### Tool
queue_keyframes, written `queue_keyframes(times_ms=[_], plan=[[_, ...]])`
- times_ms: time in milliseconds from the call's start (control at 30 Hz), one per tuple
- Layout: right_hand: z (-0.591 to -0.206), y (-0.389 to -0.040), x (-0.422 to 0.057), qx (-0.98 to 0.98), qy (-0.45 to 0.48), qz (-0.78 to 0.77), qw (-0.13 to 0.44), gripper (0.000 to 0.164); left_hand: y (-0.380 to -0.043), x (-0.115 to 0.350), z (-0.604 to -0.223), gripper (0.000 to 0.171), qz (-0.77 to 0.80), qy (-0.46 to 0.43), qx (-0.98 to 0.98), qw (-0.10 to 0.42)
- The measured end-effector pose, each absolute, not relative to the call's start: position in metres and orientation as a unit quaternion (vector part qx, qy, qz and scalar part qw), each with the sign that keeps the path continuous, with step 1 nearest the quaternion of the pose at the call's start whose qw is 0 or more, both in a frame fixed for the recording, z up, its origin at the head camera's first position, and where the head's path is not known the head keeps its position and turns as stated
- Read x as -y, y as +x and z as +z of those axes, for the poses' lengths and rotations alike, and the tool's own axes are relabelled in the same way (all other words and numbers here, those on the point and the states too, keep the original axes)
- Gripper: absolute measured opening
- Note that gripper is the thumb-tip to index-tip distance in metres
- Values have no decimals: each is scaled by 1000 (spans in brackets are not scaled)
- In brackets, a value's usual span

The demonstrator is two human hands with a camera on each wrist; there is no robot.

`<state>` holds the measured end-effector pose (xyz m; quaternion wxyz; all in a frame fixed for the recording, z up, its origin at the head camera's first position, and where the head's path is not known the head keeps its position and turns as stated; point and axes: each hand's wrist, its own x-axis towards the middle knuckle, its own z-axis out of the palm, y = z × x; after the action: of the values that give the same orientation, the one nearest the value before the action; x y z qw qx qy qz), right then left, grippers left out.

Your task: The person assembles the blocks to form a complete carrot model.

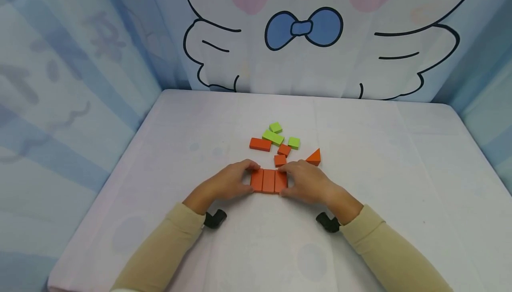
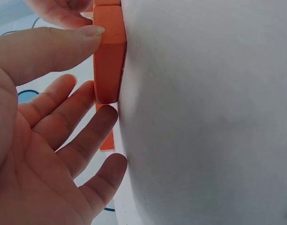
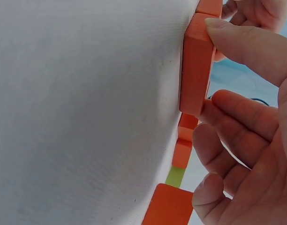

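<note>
Three orange-red rectangular blocks lie flat side by side on the white table, long sides together, in the middle of the head view. My left hand [image 1: 229, 182] pinches the left block [image 1: 256, 181], thumb at its near end and fingertips at its far end. On the other side, my right hand [image 1: 311, 182] grips the right block [image 1: 281, 183] the same way. Between them sits the middle block [image 1: 269, 182]. In the left wrist view the thumb presses on the left block's [image 2: 109, 65] near corner; the right wrist view shows the same on the right block [image 3: 197, 65].
Just beyond the row lie two small orange-red blocks, one a cube [image 1: 280, 161], and a longer red block [image 1: 260, 144]. Behind are a green rectangular block [image 1: 273, 137] and two small green blocks [image 1: 294, 143]. An orange triangle [image 1: 314, 157] stands beyond my right hand. A printed curtain [image 1: 304, 70] hangs behind the table.
</note>
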<state>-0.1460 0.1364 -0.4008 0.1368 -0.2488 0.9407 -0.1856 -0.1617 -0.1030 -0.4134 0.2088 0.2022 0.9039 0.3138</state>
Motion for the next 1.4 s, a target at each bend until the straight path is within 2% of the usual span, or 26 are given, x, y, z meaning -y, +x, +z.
queue_keyframes(times_ms=[833,1400], plan=[[-402,-143,-137,-938,-249,-203,129,58,-162,89,-416,54,316,227,-905,173],[-403,-141,-139,-937,-240,-219,128,60,-157,87,-413,55,308,217,-909,180]])
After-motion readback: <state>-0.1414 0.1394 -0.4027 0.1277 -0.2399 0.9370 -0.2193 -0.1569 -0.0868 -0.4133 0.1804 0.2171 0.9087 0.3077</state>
